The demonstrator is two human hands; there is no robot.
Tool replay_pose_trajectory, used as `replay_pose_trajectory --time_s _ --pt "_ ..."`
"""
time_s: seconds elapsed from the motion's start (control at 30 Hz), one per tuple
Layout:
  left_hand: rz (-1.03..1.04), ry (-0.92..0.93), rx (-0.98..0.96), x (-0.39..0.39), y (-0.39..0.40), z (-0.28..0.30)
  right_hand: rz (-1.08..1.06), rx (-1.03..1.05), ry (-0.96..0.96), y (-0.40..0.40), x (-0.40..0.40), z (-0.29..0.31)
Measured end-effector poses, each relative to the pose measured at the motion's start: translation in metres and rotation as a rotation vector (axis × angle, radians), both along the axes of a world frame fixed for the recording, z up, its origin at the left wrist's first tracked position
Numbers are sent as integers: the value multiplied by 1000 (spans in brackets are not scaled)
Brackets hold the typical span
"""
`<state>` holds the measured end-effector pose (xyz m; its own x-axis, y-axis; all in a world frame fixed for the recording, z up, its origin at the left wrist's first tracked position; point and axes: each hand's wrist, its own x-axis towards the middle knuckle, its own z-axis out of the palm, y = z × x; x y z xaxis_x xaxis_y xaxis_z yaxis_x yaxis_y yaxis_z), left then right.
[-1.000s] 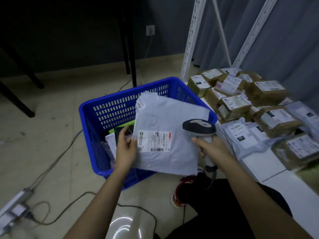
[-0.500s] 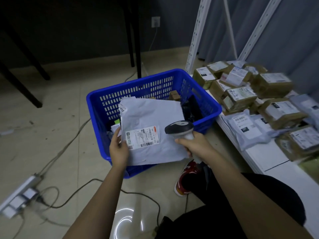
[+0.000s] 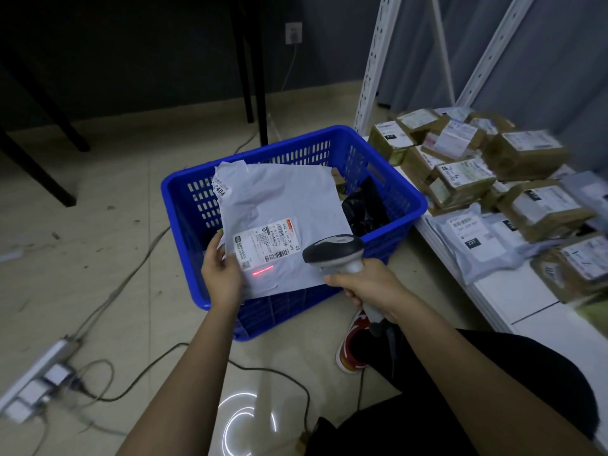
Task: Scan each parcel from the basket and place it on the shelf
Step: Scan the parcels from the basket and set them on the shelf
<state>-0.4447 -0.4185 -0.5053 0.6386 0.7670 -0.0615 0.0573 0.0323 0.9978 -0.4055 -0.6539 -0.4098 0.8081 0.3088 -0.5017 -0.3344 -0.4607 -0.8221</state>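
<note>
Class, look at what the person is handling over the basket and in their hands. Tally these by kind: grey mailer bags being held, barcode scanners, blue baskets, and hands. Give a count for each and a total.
Grey mailer bags held: 1, gripped by the left hand
Barcode scanners: 1, gripped by the right hand
Blue baskets: 1
Hands: 2, left hand and right hand
Total: 5
</note>
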Motion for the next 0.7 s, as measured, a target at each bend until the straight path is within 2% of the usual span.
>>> replay_pose_trajectory --time_s 0.47,0.7 --pt "-10 -17 8 1 -4 13 -77 8 -49 -12 9 2" --pt "-115 -82 161 18 -34 62 -312 28 -186 -52 31 21"
